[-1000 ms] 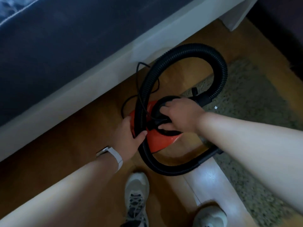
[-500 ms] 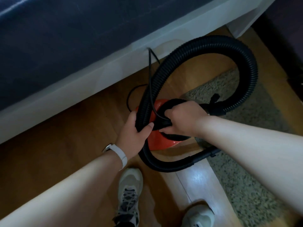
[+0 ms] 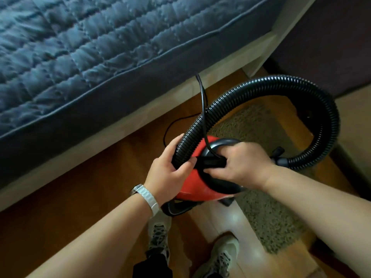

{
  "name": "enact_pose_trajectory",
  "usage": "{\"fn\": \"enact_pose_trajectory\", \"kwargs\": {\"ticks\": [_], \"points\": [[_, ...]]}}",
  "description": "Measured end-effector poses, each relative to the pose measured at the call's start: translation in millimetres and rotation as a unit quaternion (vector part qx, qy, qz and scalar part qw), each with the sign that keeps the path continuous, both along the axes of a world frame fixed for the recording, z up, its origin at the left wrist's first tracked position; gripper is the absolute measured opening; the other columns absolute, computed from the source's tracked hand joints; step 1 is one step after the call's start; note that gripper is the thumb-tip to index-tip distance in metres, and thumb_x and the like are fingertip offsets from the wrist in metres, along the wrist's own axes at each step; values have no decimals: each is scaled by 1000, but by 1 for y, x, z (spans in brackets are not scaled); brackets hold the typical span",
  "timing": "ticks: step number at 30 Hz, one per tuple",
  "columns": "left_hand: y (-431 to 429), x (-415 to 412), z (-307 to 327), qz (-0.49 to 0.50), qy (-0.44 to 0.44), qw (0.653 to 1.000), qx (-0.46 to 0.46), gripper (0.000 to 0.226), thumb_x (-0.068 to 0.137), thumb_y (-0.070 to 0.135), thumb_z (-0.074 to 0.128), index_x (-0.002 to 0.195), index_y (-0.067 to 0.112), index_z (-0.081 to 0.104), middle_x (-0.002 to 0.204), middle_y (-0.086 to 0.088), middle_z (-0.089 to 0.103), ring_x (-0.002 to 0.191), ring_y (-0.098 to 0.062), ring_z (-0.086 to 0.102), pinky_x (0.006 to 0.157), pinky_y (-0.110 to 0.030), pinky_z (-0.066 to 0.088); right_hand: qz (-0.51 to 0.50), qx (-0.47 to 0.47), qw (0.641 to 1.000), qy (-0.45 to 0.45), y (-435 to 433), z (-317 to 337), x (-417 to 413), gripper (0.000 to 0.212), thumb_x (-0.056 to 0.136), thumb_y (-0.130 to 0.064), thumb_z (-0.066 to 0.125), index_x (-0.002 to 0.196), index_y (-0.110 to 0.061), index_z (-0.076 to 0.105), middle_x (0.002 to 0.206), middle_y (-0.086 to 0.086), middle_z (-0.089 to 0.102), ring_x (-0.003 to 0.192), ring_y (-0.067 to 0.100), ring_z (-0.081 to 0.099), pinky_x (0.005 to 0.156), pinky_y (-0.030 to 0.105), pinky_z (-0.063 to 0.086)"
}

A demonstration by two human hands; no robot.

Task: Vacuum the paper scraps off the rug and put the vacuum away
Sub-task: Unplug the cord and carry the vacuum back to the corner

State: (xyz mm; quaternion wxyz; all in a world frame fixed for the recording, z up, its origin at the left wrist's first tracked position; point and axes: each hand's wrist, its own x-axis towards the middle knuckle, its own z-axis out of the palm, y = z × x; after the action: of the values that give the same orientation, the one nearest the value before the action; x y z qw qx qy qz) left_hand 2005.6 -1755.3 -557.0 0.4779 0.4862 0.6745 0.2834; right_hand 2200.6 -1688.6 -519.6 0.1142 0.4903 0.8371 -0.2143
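Across the upper left of the frame I have the bed [image 3: 84, 63], its quilted dark cover overhanging a pale frame rail that runs diagonally down to the left edge. Right of centre lies the rug [image 3: 259, 125], partly hidden, on the wood floor [image 3: 84, 189]; I can make out no paper scraps on it from here. The ribbed black hose [image 3: 313, 93] loops wide over the rug toward the right edge. At centre sits the red canister vacuum [image 3: 197, 184], just beside the rug's near edge. My left hand [image 3: 167, 173] is wrapped around the hose where it drops to the body; my right hand [image 3: 244, 164] is closed on the black carry handle on top. The power cord [image 3: 203, 109] trails up toward the bed rail.

I judge this a lift for stowing. I'd gather the hose loop closer first and mind the cord snagging. Open floor lies lower left; the rail crowds the top.
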Motion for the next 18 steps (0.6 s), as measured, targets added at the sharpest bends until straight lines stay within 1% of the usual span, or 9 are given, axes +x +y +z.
{"fn": "enact_pose_trajectory", "kwargs": {"ticks": [2,5,6,8,10,14,16,18], "points": [[1,0,37,-13,8,1000,5,48,86,30,70,123,53,49,79,21,64,61,-5,59,60,-29,52,-25,8,1000,4,-5,41,3,49,80,-69,56,111,-33,68,102,-3,72,103,20,65,75,29,46],[2,1,98,-41,18,999,-4,38,85,33,71,110,52,50,69,11,63,54,-9,57,54,-34,50,-65,21,998,6,-13,107,8,50,78,-70,57,110,-34,70,99,-2,73,101,21,66,75,29,47],[3,0,120,-50,23,998,0,37,84,34,72,108,51,50,68,11,62,53,-8,56,53,-32,49,-79,28,996,12,-16,130,9,50,77,-71,57,109,-35,70,97,-3,74,99,20,67,75,30,48],[3,-2,165,-66,31,997,9,37,83,36,73,110,49,52,70,14,63,55,-5,56,54,-27,48,-104,34,994,24,-22,176,10,50,76,-73,57,105,-36,71,91,-4,74,94,20,68,75,31,52],[2,-7,208,-70,35,997,20,38,82,36,74,113,47,56,76,14,65,60,-7,59,59,-31,52,-121,35,992,31,-29,223,9,51,76,-75,55,102,-35,71,89,-5,74,91,18,68,76,33,54],[3,-25,288,-91,24,994,54,36,82,37,75,106,57,58,73,9,67,57,-10,60,60,-41,55,-151,55,985,55,-44,312,3,48,75,-72,60,97,-31,73,86,-5,75,88,15,68,76,34,54],[5,-34,328,-101,22,992,74,36,81,40,75,112,50,60,73,11,68,60,-10,63,63,-39,57,-164,72,982,67,-54,354,-4,46,75,-70,63,91,-28,73,76,-6,71,82,15,68,72,32,53],[8,-42,366,-107,17,990,93,38,82,39,74,117,44,61,72,12,67,62,-11,66,65,-38,58,-177,101,977,62,-62,391,-12,44,73,-68,66,75,-24,66,59,-7,57,75,18,66,65,30,49]]}}
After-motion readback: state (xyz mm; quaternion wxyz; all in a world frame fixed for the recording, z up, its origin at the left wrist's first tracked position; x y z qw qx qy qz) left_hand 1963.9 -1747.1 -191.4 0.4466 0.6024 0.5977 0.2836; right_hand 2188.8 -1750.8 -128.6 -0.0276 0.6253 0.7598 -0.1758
